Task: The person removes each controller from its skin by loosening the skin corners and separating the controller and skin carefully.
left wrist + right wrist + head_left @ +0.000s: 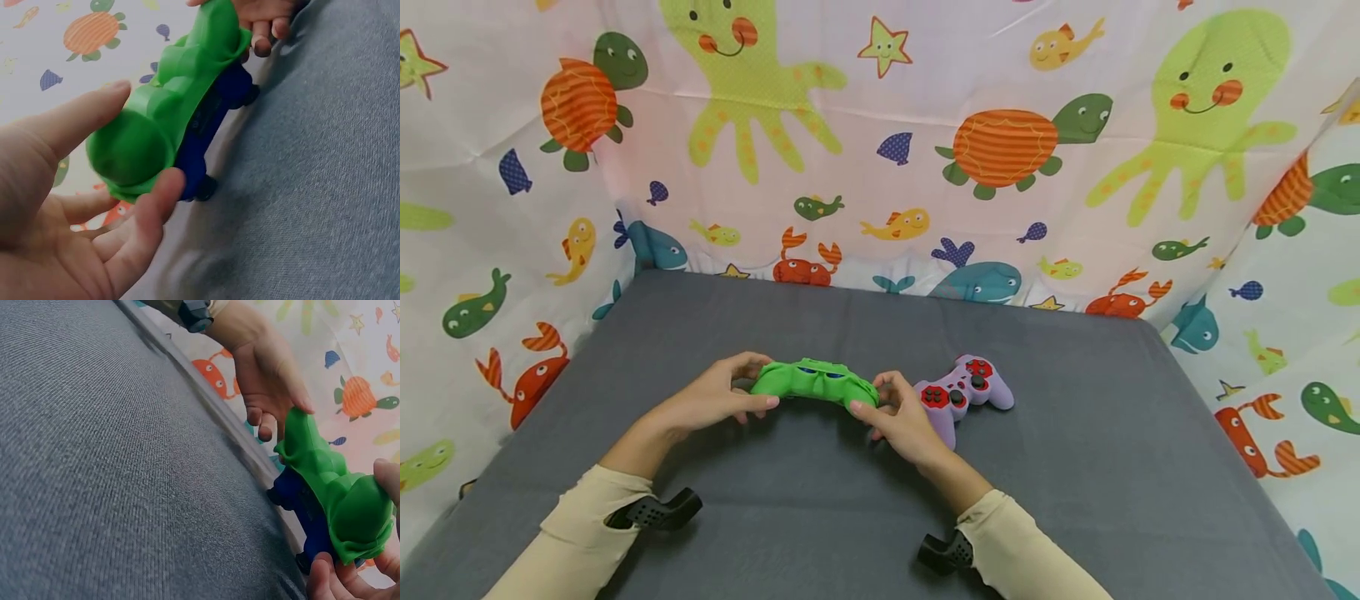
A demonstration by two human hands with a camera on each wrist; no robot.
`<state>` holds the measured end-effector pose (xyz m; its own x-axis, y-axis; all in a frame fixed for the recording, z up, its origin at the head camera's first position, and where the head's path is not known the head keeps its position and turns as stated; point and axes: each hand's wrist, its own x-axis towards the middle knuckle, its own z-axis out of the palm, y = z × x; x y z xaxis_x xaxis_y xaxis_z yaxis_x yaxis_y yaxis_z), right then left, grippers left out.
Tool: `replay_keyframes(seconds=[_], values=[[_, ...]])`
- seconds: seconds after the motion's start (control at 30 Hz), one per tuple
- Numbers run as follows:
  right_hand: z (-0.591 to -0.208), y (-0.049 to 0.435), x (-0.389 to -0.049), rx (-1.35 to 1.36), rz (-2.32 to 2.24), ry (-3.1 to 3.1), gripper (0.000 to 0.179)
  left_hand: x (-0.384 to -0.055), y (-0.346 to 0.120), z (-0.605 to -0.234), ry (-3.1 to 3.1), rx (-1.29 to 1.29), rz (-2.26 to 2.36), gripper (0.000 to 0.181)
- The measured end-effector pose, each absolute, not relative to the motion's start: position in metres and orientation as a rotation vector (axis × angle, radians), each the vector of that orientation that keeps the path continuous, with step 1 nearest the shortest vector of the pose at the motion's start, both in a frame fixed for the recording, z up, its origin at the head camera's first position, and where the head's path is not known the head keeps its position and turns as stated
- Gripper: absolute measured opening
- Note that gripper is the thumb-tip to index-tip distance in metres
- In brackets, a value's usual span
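A blue game controller [202, 134] is partly wrapped in a green rubbery cover [814, 380], both raised over the grey table. Its dark thumbsticks [207, 187] point down to the table in the left wrist view. My left hand [727, 392] grips the left end, thumb on the cover and fingertips at its edge. At the other end my right hand [907, 419] pinches the cover between thumb and fingers. Just beyond the right hand, a purple controller [958, 398] with red button areas lies face up on the table, its near grip partly behind that hand.
The grey cloth-covered table [1120, 467] extends around both arms. Behind it and along the sides hangs a white curtain [865, 92] printed with sea animals. A black wrist camera [662, 510] is strapped at the left sleeve, and another black camera [945, 553] at the right.
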<state>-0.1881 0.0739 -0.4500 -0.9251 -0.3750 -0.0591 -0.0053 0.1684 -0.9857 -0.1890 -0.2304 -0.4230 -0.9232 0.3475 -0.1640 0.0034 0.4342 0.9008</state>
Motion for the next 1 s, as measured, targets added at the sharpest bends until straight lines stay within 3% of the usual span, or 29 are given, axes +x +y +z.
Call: replay_keyframes(seconds=[0.2, 0.53, 0.8, 1.0], values=[[-0.450, 0.072, -0.188, -0.403, -1.840, 2.126, 0.042, -0.190, -0.232, -0.426, 2.369, 0.178, 1.548, 0.070], [-0.453, 0.072, -0.187, -0.405, -1.872, 2.110, 0.044, -0.188, -0.218, -0.442, 2.366, 0.111, 1.775, 0.046], [-0.449, 0.071, -0.188, -0.245, -1.944, 2.002, 0.040, -0.184, -0.214, -0.430, 2.275, 0.179, 1.900, 0.064], [-0.451, 0.070, -0.189, -0.249, -1.937, 2.006, 0.040, -0.184, -0.216, -0.428, 2.333, 0.114, 1.901, 0.063]])
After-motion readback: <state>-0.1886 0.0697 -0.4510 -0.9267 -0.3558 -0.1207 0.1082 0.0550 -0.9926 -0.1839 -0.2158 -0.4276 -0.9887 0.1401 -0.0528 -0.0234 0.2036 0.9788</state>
